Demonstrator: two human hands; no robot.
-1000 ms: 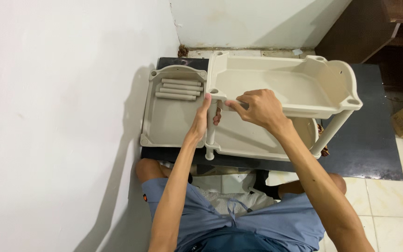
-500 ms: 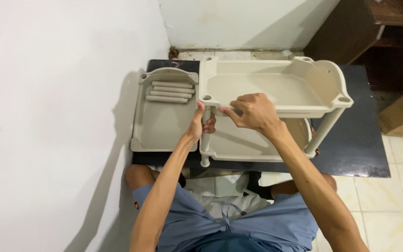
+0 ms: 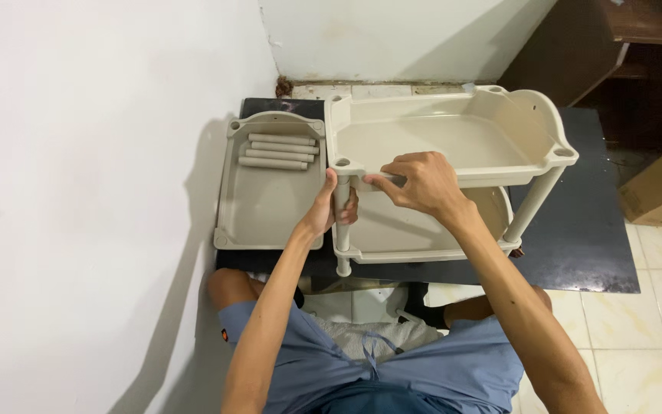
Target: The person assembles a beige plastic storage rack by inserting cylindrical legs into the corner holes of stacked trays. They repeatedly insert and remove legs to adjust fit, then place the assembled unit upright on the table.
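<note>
Left hand (image 3: 325, 211) grips post (image 3: 342, 205); right hand (image 3: 419, 182) holds upper tray (image 3: 453, 138).

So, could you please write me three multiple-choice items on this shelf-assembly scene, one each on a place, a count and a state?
1. Where do the loose tubes lie?
A. In the separate tray to the left
B. On the tiled floor
C. In the upper tray

2. How many loose tubes are there?
A. Two
B. Four
C. Seven

3. What is the left hand doing?
A. Resting flat on the mat
B. Gripping the front-left post
C. Holding a loose tube

Answers: 1 A, the tubes sit at the far end of the separate tray. 2 B, four tubes lie side by side. 3 B, its fingers wrap the post while the right hand grasps the upper tray's front edge.
</note>
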